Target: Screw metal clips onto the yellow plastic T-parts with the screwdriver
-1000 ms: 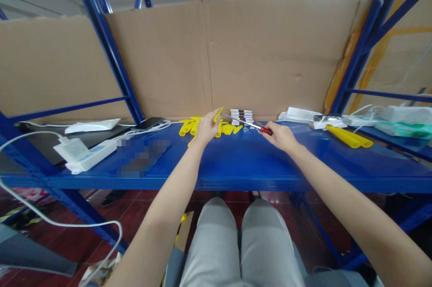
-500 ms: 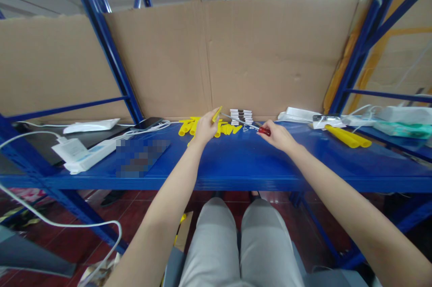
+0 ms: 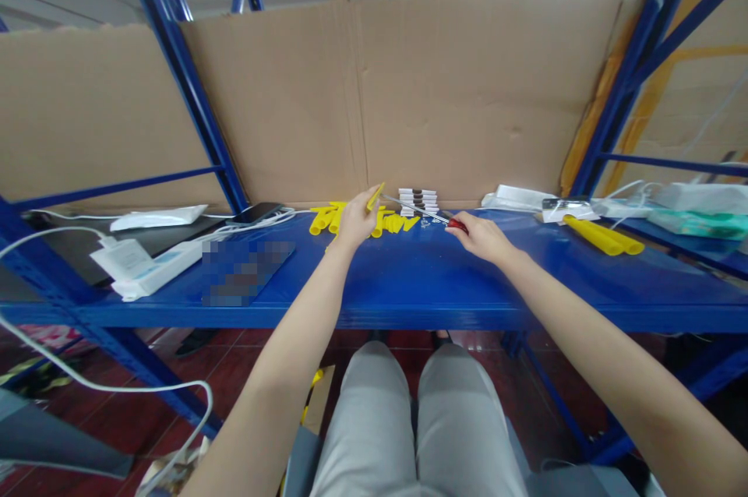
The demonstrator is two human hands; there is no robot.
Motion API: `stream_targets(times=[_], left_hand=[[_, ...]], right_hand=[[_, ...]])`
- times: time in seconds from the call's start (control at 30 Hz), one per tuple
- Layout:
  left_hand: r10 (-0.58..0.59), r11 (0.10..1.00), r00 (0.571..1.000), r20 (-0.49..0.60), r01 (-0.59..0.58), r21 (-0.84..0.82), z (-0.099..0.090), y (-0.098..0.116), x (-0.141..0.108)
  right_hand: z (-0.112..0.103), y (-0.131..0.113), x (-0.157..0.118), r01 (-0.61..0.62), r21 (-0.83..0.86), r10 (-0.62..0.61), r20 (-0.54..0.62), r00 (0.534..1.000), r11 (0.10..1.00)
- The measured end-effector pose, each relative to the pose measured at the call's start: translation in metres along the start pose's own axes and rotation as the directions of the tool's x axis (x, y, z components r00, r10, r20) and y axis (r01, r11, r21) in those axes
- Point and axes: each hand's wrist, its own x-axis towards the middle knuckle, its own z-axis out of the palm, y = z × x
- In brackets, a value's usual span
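Note:
My left hand (image 3: 358,218) is closed around a small yellow plastic piece (image 3: 375,197) that sticks up past the fingers. In my right hand (image 3: 480,234) is a screwdriver (image 3: 457,225) with a red handle, its long metal shaft pointing left at the yellow piece. Whether its tip touches the piece I cannot tell. Yellow tubes (image 3: 319,222) lie behind and left of my left hand. Several small yellow wedge-like pieces (image 3: 403,223) are lined up between my hands, before a stack of white and dark strips (image 3: 418,199). Tiny clear bits (image 3: 435,221) lie near the shaft.
A white power strip (image 3: 157,267) with a charger and a dark phone (image 3: 260,213) lie left on the blue shelf (image 3: 421,279). Two long yellow tubes (image 3: 605,236) and white packets (image 3: 517,199) lie right. A cardboard sheet (image 3: 467,92) stands behind, between blue posts.
Almost nothing differs. My right hand and the screwdriver have shifted very slightly, and the red handle looks turned a little; my left hand holds its place.

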Motion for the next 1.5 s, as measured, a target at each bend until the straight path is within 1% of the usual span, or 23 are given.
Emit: stream_targets(times=[0.17,0.27,0.4,0.53,0.67,0.87,1.0,1.13,1.23,1.37,1.5], left_hand=[[0.01,1.0,1.0,0.021,-0.01,-0.009,0.002,-0.002,0.0],[0.008,1.0,0.999,0.036,-0.007,-0.022,0.002,-0.003,0.0],[0.0,1.0,0.999,0.048,0.001,-0.029,0.001,-0.001,0.0],[-0.001,1.0,0.999,0.032,0.002,-0.019,0.0,0.0,0.0],[0.002,1.0,1.0,0.025,-0.001,-0.026,-0.001,-0.001,0.0],[0.009,1.0,1.0,0.005,-0.008,-0.023,0.001,0.0,0.0],[0.01,1.0,1.0,0.007,-0.01,-0.018,0.001,0.0,-0.001],[0.011,1.0,1.0,0.012,-0.011,-0.019,0.0,0.0,-0.001],[0.002,1.0,1.0,0.021,-0.002,-0.029,-0.001,0.001,-0.001],[-0.005,0.999,1.0,0.024,0.006,-0.039,-0.001,0.001,0.0],[0.002,0.999,1.0,0.018,-0.002,-0.033,0.0,0.001,0.0]], right_hand=[[0.003,0.008,0.0,0.018,0.083,-0.014,-0.049,0.999,0.996],[0.004,0.011,0.0,0.01,0.045,-0.006,-0.084,0.996,0.999],[0.003,0.009,-0.002,0.0,-0.031,-0.004,-0.117,0.993,1.0],[0.001,0.005,-0.003,0.032,-0.077,-0.039,-0.093,0.995,0.997],[0.0,0.002,-0.002,0.034,-0.078,-0.039,-0.063,0.997,0.996],[0.001,0.004,0.0,0.021,0.006,-0.02,-0.072,0.997,1.0],[0.004,0.009,0.0,-0.015,0.037,0.019,-0.099,0.995,0.999],[0.006,0.012,-0.001,-0.001,0.009,0.002,-0.119,0.993,1.0],[0.004,0.009,-0.002,-0.006,-0.041,0.001,-0.123,0.992,0.999],[0.0,0.003,-0.002,-0.032,-0.076,0.026,-0.073,0.997,0.997],[0.0,0.001,-0.001,-0.01,-0.029,0.009,-0.036,0.999,1.0]])
